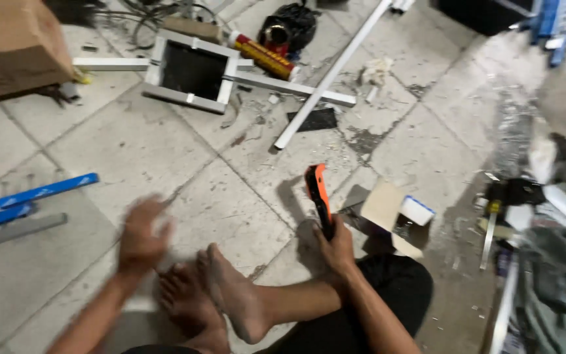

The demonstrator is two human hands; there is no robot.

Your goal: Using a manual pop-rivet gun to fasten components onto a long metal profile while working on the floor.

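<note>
The right hand (339,252) has its fingers wrapped around an orange-and-black tool (318,196). Just right of them lies an open cardboard box (388,213) holding a small white box (417,211). The left hand (140,236) is blurred; its fingers cannot be told.

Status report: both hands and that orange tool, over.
Right hand grips orange-and-black tool, upright. Left hand blurred, empty, over tile floor beside bare feet. Small open cardboard box just right of tool.

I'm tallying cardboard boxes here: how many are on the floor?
2: a large brown box at the top left, and a small open box beside the right hand. Clutter at right may hide more.
</note>
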